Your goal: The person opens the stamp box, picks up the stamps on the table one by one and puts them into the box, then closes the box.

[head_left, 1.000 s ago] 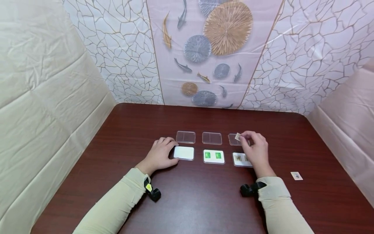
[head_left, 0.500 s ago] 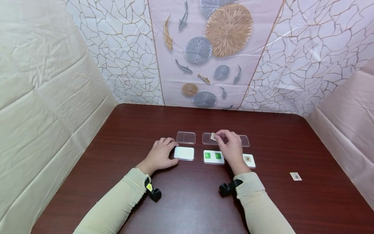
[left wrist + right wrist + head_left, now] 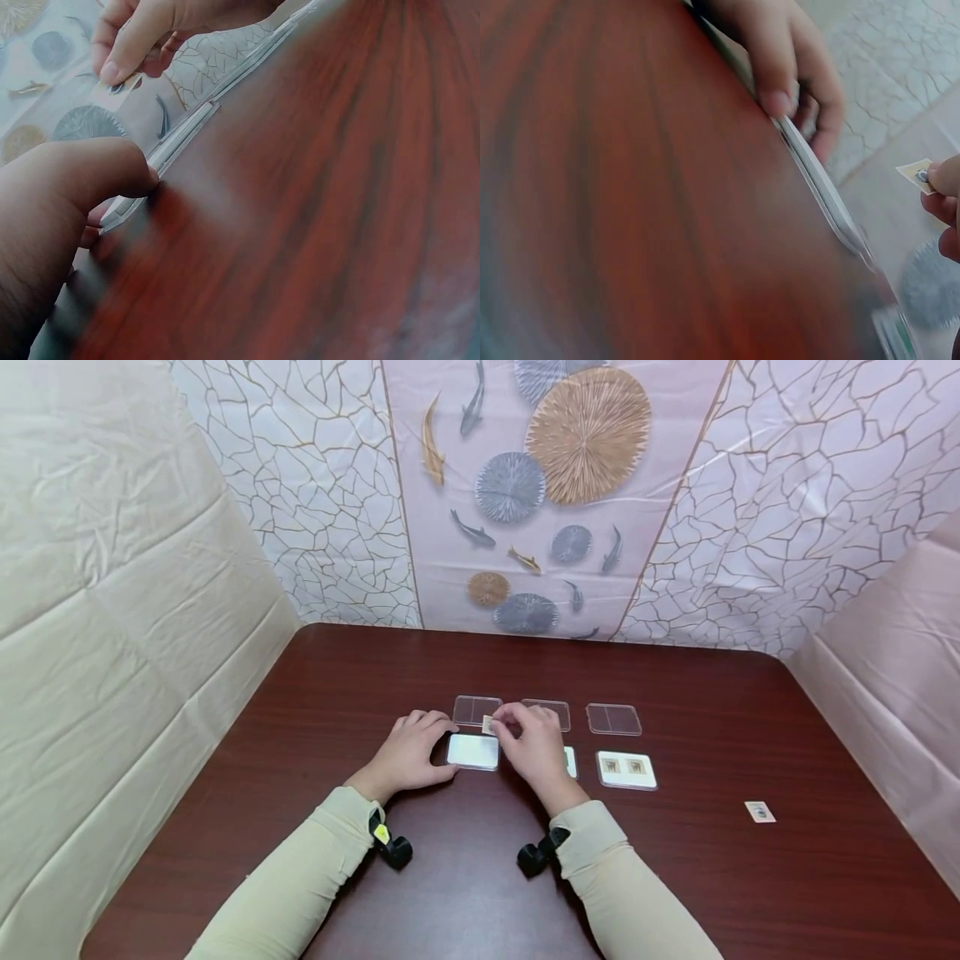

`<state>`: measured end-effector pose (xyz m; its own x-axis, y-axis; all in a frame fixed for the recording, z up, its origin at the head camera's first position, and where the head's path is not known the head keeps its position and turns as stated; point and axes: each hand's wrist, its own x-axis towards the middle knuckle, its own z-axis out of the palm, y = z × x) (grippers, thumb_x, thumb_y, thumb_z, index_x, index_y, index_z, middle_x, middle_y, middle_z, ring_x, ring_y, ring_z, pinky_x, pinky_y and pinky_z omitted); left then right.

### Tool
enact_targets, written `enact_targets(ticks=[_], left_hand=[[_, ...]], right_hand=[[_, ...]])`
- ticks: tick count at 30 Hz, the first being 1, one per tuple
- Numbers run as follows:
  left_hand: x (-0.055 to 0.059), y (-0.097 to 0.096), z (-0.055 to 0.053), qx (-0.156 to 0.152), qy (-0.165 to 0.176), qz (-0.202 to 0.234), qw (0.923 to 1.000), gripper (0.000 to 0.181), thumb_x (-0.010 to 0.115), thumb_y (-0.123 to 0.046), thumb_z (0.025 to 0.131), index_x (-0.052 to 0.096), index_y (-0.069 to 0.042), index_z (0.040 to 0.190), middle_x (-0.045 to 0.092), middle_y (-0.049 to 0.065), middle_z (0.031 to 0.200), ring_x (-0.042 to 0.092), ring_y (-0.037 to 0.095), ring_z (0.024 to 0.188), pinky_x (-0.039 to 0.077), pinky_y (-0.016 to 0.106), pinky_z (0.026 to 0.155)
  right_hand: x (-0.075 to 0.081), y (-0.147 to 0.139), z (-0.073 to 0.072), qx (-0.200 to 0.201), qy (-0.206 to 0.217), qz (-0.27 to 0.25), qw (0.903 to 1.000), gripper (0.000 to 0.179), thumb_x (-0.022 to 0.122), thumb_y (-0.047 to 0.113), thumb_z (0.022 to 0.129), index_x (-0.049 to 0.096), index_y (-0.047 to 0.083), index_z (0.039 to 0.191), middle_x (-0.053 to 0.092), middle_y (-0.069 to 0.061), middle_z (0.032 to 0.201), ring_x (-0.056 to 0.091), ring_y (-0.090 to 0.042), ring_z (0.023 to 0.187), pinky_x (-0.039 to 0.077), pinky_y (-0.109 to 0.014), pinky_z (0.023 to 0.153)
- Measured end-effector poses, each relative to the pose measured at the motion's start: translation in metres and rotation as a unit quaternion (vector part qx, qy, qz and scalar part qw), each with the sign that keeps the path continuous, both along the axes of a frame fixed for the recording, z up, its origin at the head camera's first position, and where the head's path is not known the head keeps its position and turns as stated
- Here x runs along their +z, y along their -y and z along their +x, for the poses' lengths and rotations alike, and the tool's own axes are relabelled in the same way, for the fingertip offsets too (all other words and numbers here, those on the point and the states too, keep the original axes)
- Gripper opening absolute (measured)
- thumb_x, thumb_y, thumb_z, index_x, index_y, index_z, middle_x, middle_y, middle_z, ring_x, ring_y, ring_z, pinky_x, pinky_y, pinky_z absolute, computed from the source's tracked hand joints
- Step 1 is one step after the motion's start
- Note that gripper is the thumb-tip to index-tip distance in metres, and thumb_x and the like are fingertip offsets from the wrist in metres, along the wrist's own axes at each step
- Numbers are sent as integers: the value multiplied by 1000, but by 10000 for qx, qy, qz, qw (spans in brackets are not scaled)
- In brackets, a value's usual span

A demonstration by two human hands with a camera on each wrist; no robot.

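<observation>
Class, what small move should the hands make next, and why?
I'd probably lower the small printed card onto the blank white case. The right hand pinches the card close by, the left hand grips the case's edge, and the rightmost white case bears two pictures.

Pale glare on tabletop [image 3: 457,902]; dim, blurry wrist views

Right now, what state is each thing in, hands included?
White case: flat on table
Left hand: gripping that case
Held card: raised
Right hand: pinching that card
Loose card: flat
Green case: flat, mostly hidden
Brown case: flat, two pictures showing
Clear trays: flat, two partly hidden
</observation>
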<state>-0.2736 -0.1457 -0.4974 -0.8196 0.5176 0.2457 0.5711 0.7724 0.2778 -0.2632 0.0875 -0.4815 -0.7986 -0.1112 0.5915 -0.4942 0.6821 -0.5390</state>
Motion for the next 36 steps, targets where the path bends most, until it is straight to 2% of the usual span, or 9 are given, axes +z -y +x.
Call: enact_targets(ticks=[4, 11, 17, 23, 32, 36], left_hand=[[1, -1, 0, -2, 17, -21, 10000, 59, 74, -47, 77, 65, -16, 126, 58, 3, 131, 50, 27, 119, 38, 51, 101], [3, -3, 1, -10, 47, -56, 10000, 57, 72, -46, 77, 65, -16, 126, 58, 2, 132, 49, 27, 120, 38, 51, 101], [3, -3, 1, -71, 11, -4, 10000, 56, 72, -46, 78, 65, -16, 125, 57, 2, 132, 49, 27, 121, 37, 52, 101], [1, -2, 1, -106, -46, -4, 9999, 57, 71, -47, 79, 65, -15, 125, 57, 3, 132, 49, 27, 121, 38, 52, 101], [0, 1, 0, -79, -27, 19, 10000, 55, 72, -48, 79, 65, -16, 124, 57, 3, 133, 49, 27, 122, 37, 53, 101], [1, 2, 1, -59, 0, 25, 10000, 55, 72, -48, 79, 65, -16, 123, 57, 3, 133, 48, 27, 122, 37, 53, 101]], right_hand=[[-2, 18, 3, 45, 69, 156, 9998, 8, 79, 18, 87, 72, 17, 90, 69, 5, 75, 58, -18, 75, 40, -50, 98], [-4, 36, 7, 24, 601, 671, 9959, 7, 78, 22, 87, 73, 20, 92, 70, 8, 74, 59, -20, 77, 41, -47, 90], [-7, 40, 6, 140, 512, 1284, 9903, 3, 76, 21, 89, 74, 21, 91, 71, 7, 75, 59, -23, 81, 42, -49, 90], [-5, 45, 7, 64, 165, 2215, 9750, 5, 72, 25, 91, 76, 22, 93, 75, 5, 89, 60, -23, 85, 44, -48, 87], [-4, 50, 9, -102, 31, 2736, 9618, 12, 71, 29, 93, 78, 21, 98, 73, 1, 100, 60, -25, 92, 44, -47, 87], [-5, 51, 9, -60, 30, 2768, 9609, 14, 72, 29, 93, 79, 21, 101, 67, -2, 101, 58, -27, 94, 44, -47, 88]])
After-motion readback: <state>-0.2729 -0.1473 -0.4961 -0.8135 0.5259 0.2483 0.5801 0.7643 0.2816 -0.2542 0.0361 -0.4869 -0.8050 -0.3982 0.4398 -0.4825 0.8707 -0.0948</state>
